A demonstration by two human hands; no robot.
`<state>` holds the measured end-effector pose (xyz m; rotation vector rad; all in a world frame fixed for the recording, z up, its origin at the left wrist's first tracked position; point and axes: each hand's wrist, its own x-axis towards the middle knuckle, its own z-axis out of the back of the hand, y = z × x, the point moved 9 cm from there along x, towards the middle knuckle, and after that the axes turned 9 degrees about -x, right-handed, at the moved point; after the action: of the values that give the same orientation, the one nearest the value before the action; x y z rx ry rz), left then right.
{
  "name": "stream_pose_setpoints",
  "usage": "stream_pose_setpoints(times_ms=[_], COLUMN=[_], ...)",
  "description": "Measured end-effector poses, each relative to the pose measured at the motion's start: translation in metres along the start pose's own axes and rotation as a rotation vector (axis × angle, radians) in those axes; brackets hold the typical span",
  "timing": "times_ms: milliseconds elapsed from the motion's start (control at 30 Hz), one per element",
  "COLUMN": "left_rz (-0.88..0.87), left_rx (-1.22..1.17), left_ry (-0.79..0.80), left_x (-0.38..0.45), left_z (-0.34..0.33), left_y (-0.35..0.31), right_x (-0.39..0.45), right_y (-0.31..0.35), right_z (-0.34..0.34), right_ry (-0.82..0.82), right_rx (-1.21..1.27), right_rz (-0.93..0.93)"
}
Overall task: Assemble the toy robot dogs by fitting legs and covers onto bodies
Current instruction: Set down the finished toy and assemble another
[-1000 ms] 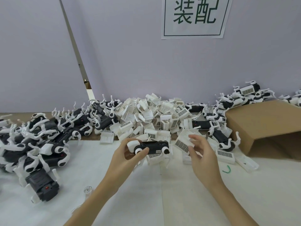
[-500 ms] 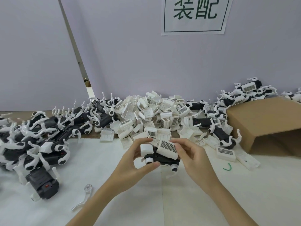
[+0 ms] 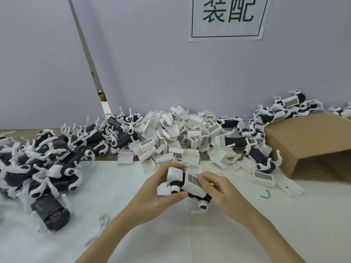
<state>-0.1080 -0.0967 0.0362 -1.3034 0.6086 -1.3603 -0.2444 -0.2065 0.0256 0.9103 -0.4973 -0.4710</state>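
While both forearms run off the bottom edge, the two hands meet over the white sheet, so part of the held toy is covered.

Left hand (image 3: 160, 188): fingers and thumb curl round the front end of the toy robot dog (image 3: 187, 184), thumb underneath; the fingertips behind the white block are hidden.

Right hand (image 3: 218, 190): fingers curl over the white cover (image 3: 193, 182) with its barcode label, pinching it against the black body; how far the cover is seated cannot be told, since the fingers hide its far edge.

Toy robot dog: held just above the table (image 3: 133, 186), near its middle, tilted, with one white leg hanging below.

Loose covers (image 3: 180, 133): heaped behind the hands along the wall; single pieces blur together.

Left pile of dogs (image 3: 47, 158): black bodies with white legs, cut off by the left edge.

Right pile of dogs (image 3: 275, 114): partly hidden behind the cardboard box (image 3: 313, 141), which is cut off at the right edge.

Loose leg (image 3: 98, 230): lies alone on the sheet beside the left forearm.

Green wire bit (image 3: 266, 194): small, right of the hands; what it is cannot be made out.

Sign (image 3: 228, 18): top cropped.
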Motion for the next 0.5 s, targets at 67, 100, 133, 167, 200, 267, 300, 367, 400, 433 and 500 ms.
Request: stream_pose_setpoints(times_ms=[67, 100, 133, 167, 200, 267, 300, 367, 400, 433, 500], left_rz=[-0.015, -0.032, -0.05, -0.059, -0.052, -0.006, 0.016, 0.014, -0.008, -0.03, -0.063], left_rx=[0.025, 0.059, 0.108, 0.158, 0.192, 0.192, 0.171, 0.131, 0.122, 0.114, 0.094], left_ry=[0.036, 0.045, 0.038, 0.018, -0.003, -0.007, -0.005, -0.04, -0.073, -0.102, -0.129], left_x=[0.001, 0.001, 0.002, 0.002, 0.002, 0.001, 0.0, 0.0, 0.001, 0.001, 0.001], left_z=[-0.001, -0.001, 0.001, 0.004, 0.008, 0.009, 0.007, 0.004, 0.003, 0.004, 0.005], left_y=[-0.002, -0.003, -0.004, -0.005, -0.004, 0.001, 0.004, 0.004, 0.002, -0.001, -0.005], right_x=[-0.002, -0.002, -0.002, -0.001, -0.001, -0.003, -0.005, -0.008, -0.009, -0.01, -0.011], right_y=[0.001, 0.002, 0.002, 0.003, 0.005, 0.015, 0.022, 0.032, 0.034, 0.036, 0.039], right_z=[-0.001, 0.001, 0.004, 0.01, 0.017, 0.024, 0.022, 0.009, 0.003, 0.0, 0.0], right_ry=[0.083, 0.098, 0.083, 0.029, -0.048, -0.195, -0.239, -0.263, -0.263, -0.264, -0.267], right_rx=[0.035, 0.052, 0.057, 0.031, -0.025, -0.189, -0.269, -0.391, -0.433, -0.462, -0.492], right_rz=[-0.011, -0.013, -0.01, 0.003, 0.027, 0.123, 0.188, 0.294, 0.331, 0.359, 0.395])
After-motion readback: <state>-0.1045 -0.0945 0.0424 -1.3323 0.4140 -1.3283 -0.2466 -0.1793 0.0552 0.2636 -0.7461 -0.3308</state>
